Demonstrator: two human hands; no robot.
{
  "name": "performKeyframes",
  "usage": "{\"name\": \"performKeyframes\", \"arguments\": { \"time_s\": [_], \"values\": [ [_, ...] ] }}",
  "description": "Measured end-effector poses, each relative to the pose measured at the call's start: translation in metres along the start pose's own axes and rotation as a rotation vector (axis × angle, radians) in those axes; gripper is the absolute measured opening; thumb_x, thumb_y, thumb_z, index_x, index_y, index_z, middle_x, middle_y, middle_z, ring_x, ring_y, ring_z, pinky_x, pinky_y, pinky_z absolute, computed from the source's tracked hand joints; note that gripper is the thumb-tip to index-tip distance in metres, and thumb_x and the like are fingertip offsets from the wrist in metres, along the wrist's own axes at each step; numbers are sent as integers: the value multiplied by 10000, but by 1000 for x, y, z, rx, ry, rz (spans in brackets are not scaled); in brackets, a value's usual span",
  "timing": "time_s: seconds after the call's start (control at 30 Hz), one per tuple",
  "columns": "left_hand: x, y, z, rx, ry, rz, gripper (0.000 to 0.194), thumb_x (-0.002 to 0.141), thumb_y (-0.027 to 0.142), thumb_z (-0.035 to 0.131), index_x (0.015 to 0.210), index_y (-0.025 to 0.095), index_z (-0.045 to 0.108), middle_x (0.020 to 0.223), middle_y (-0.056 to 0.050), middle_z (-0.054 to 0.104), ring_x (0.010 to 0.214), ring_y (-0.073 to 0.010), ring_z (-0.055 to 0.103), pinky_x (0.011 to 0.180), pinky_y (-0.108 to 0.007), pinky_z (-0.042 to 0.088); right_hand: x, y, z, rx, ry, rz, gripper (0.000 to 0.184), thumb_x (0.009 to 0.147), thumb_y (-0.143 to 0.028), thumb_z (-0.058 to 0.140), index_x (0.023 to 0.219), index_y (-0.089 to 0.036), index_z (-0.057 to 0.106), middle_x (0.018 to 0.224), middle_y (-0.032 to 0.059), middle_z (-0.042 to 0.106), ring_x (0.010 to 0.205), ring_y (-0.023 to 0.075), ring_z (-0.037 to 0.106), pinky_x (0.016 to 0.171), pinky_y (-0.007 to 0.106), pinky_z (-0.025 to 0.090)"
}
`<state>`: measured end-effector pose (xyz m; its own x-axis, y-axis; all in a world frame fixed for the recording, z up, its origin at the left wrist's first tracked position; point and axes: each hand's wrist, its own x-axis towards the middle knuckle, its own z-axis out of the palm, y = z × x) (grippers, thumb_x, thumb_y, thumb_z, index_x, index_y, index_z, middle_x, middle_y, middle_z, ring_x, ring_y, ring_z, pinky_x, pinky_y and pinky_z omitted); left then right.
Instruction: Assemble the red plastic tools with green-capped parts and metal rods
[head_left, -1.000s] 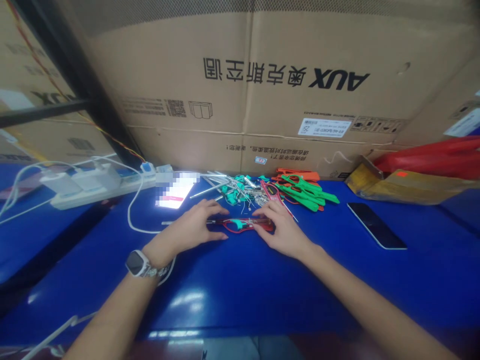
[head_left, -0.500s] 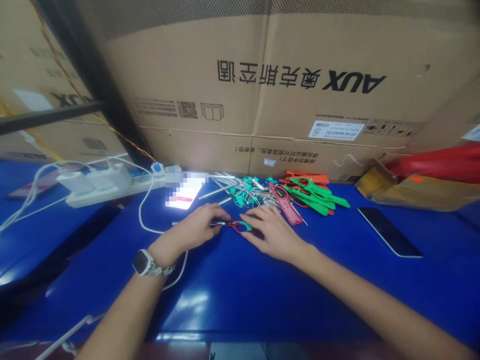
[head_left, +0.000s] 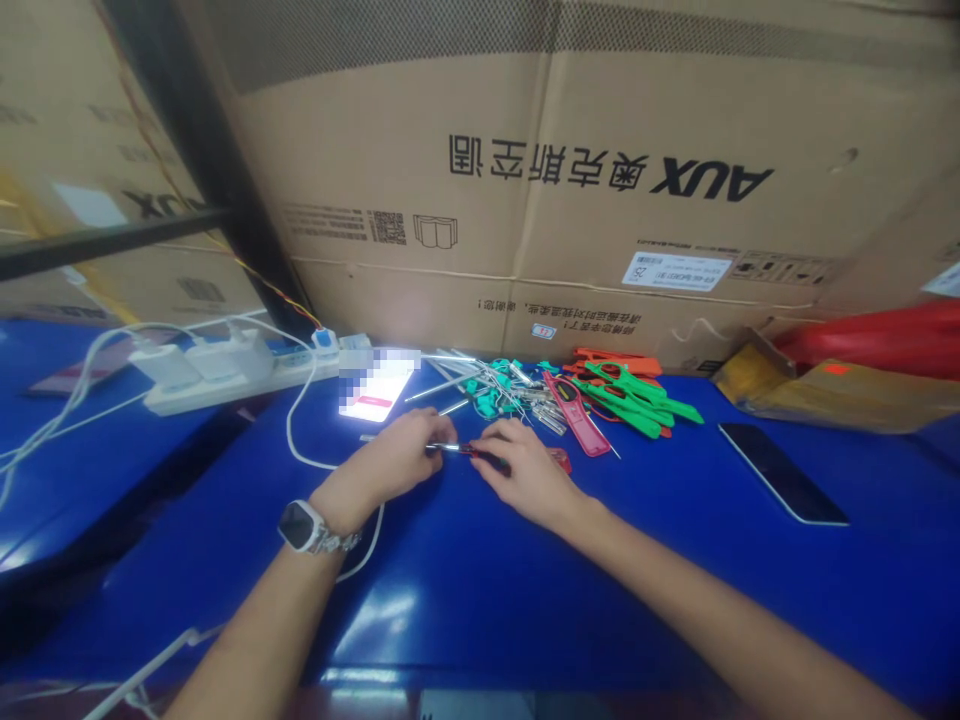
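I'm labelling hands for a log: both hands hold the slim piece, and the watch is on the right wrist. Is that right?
Not quite: the watch is on the left wrist, as the head view shows. The left hand and right hand do both hold the slim piece.

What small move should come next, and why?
I'd probably lift the fingers of the right hand slightly while the left hand steadies the rod. The left fingertips pinch the rod, but the right hand covers most of the red tool, so how the two line up can't be seen.
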<state>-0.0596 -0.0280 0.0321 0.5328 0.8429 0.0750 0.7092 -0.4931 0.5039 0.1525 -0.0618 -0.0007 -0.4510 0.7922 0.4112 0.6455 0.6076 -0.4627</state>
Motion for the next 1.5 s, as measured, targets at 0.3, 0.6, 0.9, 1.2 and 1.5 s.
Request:
{"name": "performKeyframes", "arguments": {
  "time_s": [0.3,0.6,0.9,1.2,1.5],
  "values": [
    [4,5,2,-29,26,85,317,727,-28,518,915,162,689,947,-62,649,836,-188,638,802,-306,500,-1,3,3,23,12,-29,196,927,-218,624,1087,-209,736,1074,63,679,998,210,579,892,393,463],
    [1,22,10,109,62,101,158,736,131,576,881,183,611,912,-46,633,798,-206,606,742,-331,470,0,-2,0,81,3,-1,189,911,-163,618,1066,-184,725,1060,69,689,995,213,598,922,402,464],
    [-3,38,10,350,89,92,175,869,349,544,871,190,619,887,-64,648,922,-277,579,821,-417,404,1,-2,0,122,46,26,229,840,-90,629,1038,-170,711,1033,76,699,985,214,614,919,384,492],
    [-1,37,14,407,77,85,268,987,318,373,954,168,593,951,-88,613,930,-262,554,823,-408,397,3,-3,-2,118,34,32,126,857,-118,646,955,-162,710,1017,79,697,976,210,603,914,372,483],
    [0,29,23,333,54,122,228,982,244,359,1070,158,551,1037,-107,583,941,-255,548,828,-402,430,2,-3,-2,115,20,38,190,868,-124,643,1030,-186,721,1059,75,693,1018,210,598,957,384,465]
  ]
}}
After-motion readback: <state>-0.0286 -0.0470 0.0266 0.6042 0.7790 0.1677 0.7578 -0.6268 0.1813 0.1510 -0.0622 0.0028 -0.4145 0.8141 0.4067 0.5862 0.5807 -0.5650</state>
